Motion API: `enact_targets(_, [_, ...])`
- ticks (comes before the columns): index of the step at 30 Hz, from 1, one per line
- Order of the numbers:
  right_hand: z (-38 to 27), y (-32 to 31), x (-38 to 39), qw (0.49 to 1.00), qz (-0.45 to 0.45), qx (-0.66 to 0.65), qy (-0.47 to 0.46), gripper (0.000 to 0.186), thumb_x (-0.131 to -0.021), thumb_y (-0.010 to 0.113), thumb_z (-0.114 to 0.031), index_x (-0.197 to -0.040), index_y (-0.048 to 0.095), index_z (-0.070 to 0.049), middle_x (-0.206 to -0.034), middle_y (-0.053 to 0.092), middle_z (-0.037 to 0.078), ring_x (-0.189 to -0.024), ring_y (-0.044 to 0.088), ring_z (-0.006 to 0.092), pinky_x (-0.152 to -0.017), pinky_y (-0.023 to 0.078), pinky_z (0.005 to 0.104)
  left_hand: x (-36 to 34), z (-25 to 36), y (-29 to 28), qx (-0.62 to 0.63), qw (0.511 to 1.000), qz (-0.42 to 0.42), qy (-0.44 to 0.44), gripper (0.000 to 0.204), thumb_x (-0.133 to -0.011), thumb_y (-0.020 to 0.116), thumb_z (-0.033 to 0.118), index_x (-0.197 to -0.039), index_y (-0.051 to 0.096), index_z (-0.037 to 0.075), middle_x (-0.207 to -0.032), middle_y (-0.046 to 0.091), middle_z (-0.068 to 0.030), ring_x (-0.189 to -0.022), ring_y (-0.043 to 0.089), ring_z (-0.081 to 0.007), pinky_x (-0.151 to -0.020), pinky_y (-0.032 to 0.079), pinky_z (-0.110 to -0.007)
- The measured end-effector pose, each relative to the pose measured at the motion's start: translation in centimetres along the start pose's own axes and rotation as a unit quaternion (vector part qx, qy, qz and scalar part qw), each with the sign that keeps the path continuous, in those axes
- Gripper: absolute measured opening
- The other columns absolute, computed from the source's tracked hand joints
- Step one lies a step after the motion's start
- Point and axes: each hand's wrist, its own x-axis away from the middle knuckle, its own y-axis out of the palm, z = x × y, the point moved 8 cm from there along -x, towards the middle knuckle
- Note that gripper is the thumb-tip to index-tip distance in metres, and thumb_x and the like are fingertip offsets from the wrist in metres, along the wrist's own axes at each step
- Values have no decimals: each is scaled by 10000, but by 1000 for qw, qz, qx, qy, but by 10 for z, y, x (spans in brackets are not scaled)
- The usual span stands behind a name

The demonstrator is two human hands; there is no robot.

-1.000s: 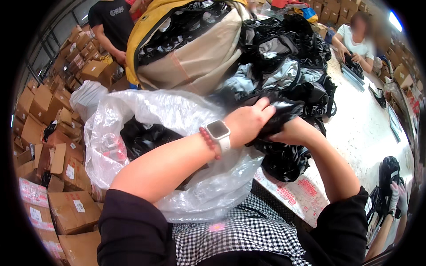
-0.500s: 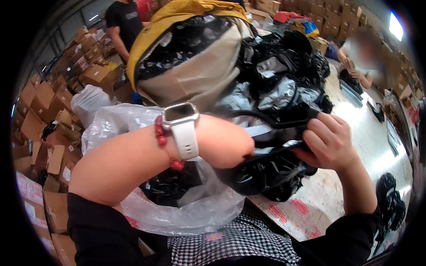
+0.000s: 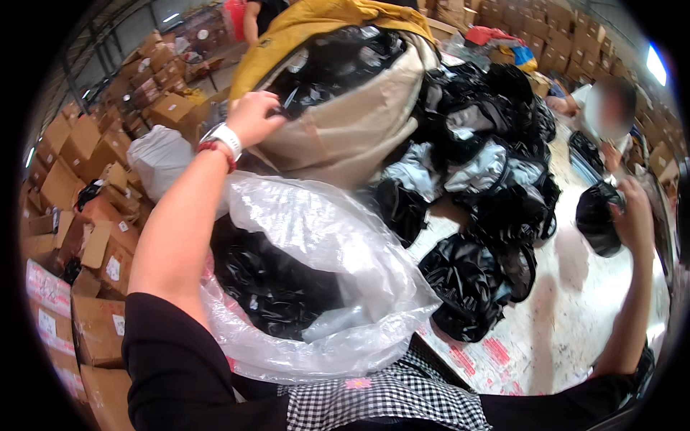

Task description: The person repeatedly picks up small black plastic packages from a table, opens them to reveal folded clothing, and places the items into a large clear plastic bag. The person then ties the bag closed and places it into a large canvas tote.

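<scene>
My left hand [image 3: 253,121] is raised at the left rim of a large yellow and beige sack [image 3: 338,133], fingers loosely bent and apart, with nothing visible in them. Glossy black bundles [image 3: 345,68] fill the sack's mouth. At the far right, my right hand [image 3: 634,215] grips a shiny black pouch-like piece [image 3: 599,219] by its edge, above the pale table [image 3: 560,309]. Below my left forearm, a clear plastic bag [image 3: 388,287] gapes open with black glossy pieces [image 3: 277,287] inside. Another black piece [image 3: 467,287] lies on the table between my arms.
A heap of black pieces with silvery linings [image 3: 481,165] covers the table's middle. A person [image 3: 604,115] works across the table at right; another person's arm [image 3: 251,21] shows behind the sack. Cardboard boxes [image 3: 100,316] crowd the left, beside a white bag [image 3: 162,161].
My left hand has swung up and left from the black pieces to the sack's rim. My right hand has moved far right with a black piece. The plastic bag's opening is now uncovered.
</scene>
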Motion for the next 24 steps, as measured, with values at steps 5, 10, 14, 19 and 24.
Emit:
enact_targets(5, [-183,25,-8,936,-58,-307,-163,290,-795,762,-44,-1048,626,-9,-1058,650,139,-1071,630,339,-902,527,420,12,12,-57,391,843,355,-106,322,-986,659,281,-1090,657,-24,-902,697,-77,-813,604,-138,-764,495,-294])
enact_targets(10, [-359,59,15,848,-36,-349,-397,630,-770,790,-103,-1351,548,-79,-1406,535,144,-1252,566,333,-1016,498,412,23,83,-84,544,805,238,-13,317,-1025,638,263,-1212,605,9,-1103,669,-19,-970,617,-95,-880,489,-267])
enact_targets(14, [-407,146,7,877,-88,-216,-419,523,-764,740,-115,-1266,603,-60,-1357,590,167,-1209,587,354,-985,509,429,63,118,-97,587,785,197,-33,249,-997,676,202,-1146,602,17,-996,682,-36,-820,656,-108,-780,518,-257])
enact_targets(19, [-342,143,-40,477,-281,-826,104,261,-953,479,-42,-1153,639,4,-1017,721,140,-893,717,297,-792,615,439,128,115,-102,646,702,267,-133,274,-1003,659,169,-1211,572,13,-1059,683,-58,-871,685,-135,-831,538,-283])
enact_targets(24, [-344,188,2,308,-422,-838,158,289,-1048,505,-218,-1217,654,-36,-1097,697,81,-945,694,179,-776,614,387,112,185,-91,633,741,224,22,250,-1011,662,212,-1145,544,37,-969,682,-24,-756,640,-83,-652,511,-216])
